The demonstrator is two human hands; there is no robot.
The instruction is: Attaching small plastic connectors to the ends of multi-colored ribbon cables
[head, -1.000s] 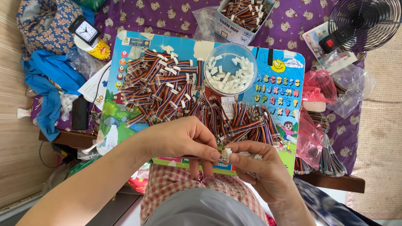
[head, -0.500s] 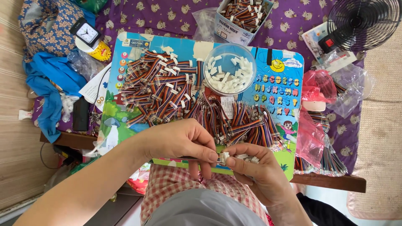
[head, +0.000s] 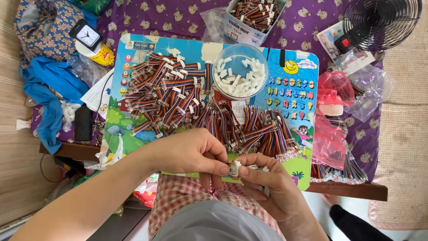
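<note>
Purple patterned cloth point(head: 169, 18) covered the low wooden tabletop point(head: 347, 191), and over it lay a bright children's alphabet board point(head: 296, 96) that served as the work surface. At the near edge of that board the left hand point(head: 189, 151) and right hand point(head: 267, 178) met fingertip to fingertip, both pinched narrow on a small white connector point(head: 235, 167) with a short multicoloured wire lead running under the left fingers. Just beyond the hands spread a dense heap of striped wire leads point(head: 187, 100), some tipped with white plugs. Farther out, past the heap, stood a clear plastic bowl point(head: 240, 71) of loose white connector housings, and beyond that an open cardboard box point(head: 254, 15) holding more leads. Well out from the right hand sat pink and clear plastic bags point(head: 334, 98) and a black fan point(head: 381, 22). Off to the left hand's side lay blue fabric point(head: 49, 89), a small clock point(head: 87, 35) and a floral bag point(head: 42, 22). Checked red cloth point(head: 187, 196) showed beneath the hands, and a woven mat point(head: 403, 151) covered the floor past the tabletop's far side.
</note>
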